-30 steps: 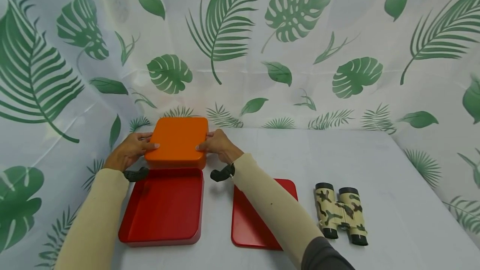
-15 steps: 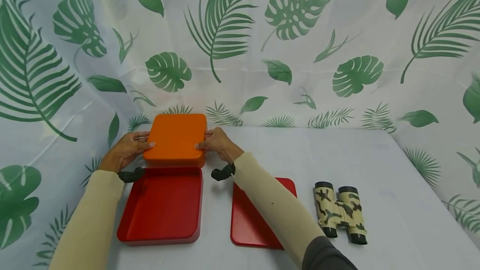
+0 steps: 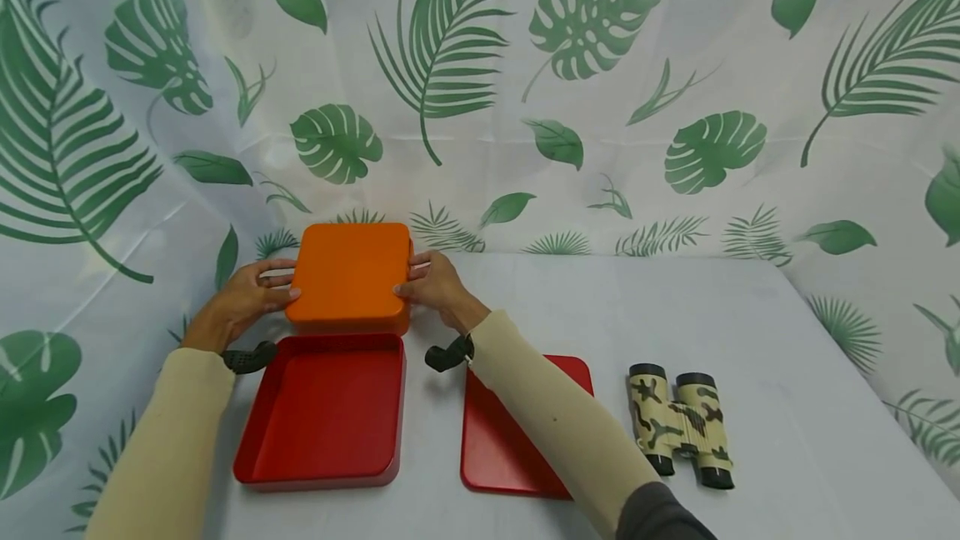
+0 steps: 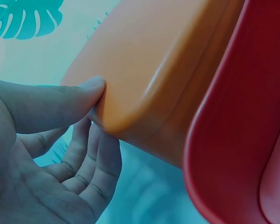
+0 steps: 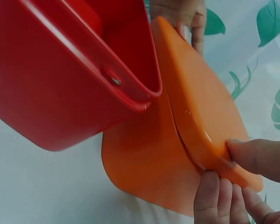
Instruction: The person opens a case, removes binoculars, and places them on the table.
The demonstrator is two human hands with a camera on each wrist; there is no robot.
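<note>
An orange box stands at the back left of the table with its orange lid on top. My left hand pinches the lid's left side, thumb on the upper edge and fingers below it. On the opposite side my right hand grips the lid the same way, thumb above, fingertips under its edge. A dark seam shows between lid and box wall in the right wrist view. Directly in front sits a lidless red box, its rim close against the orange box. What the orange box holds is hidden.
A flat red lid lies right of the red box, partly covered by my right sleeve. Camouflage binoculars lie farther right on the white table. Leaf-patterned cloth hangs behind and at the sides.
The orange lid has shifted slightly up and back, with both hands on it. My left hand and forearm have moved a little to the left. The red box and binoculars stay put.
</note>
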